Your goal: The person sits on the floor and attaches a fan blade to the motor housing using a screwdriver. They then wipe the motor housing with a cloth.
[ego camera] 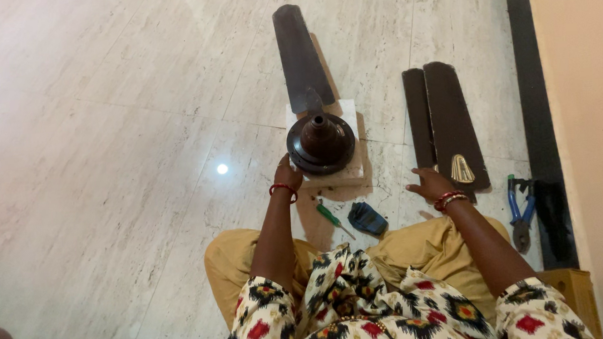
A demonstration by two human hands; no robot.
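- The person sits on a pale marble floor [98, 135], knees in mustard trousers, looking down at a taken-apart ceiling fan.
- The left hand [287, 173] rests against the near-left rim of the dark brown fan motor housing [321, 143]; its fingers lie curled on the rim, touching it, though I cannot tell whether they truly grip it.
- The motor housing stands upright with its narrow neck pointing up, set on a flat white block [341, 173] that lies on the floor straight ahead of the person.
- One dark fan blade [300, 55] reaches away from the far side of the housing, its near end meeting the motor.
- The right hand [430, 182] lies flat, fingers spread open, on the near end of two loose fan blades [445, 122] that lie side by side on the floor to the right, well apart from the motor.
- A gold-coloured blade bracket [461, 169] shows on the wider loose blade, just beside the right hand.
- Red bangles sit on both wrists.
- A green-handled screwdriver [332, 218] lies on the floor between the knees and the white block, with a small dark blue object [368, 219] just to its right.
- Blue-handled pliers [521, 209] lie at the far right, near the black skirting strip [535, 86] along the wall.
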